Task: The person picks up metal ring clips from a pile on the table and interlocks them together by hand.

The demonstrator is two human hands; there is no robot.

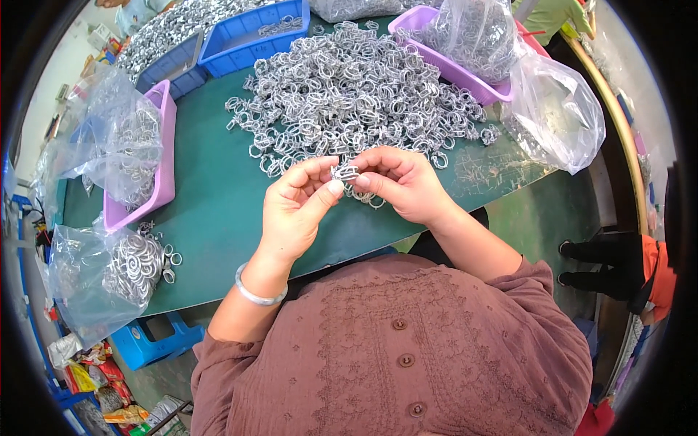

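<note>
Both of my hands meet at the near edge of a large pile of silver metal ring parts (356, 94) on a green table (211, 247). Between my fingertips is a small silver metal ring piece (344, 172), partly covered by fingers and thumbs. My left hand (294, 207) pinches its left side between thumb and forefinger. From the right, my right hand (408, 187) pinches the same piece. Its exact shape, and whether it is one part or several linked together, I cannot make out. A few loose rings lie just beneath my hands.
A purple bin (167, 138) with bagged parts stands left, above a plastic bag (94, 291) spilling flat rings. Blue bins (254, 40) stand behind the pile. Another purple bin (465, 80) is at the far right, beside a clear bag (560, 109). People stand around the table.
</note>
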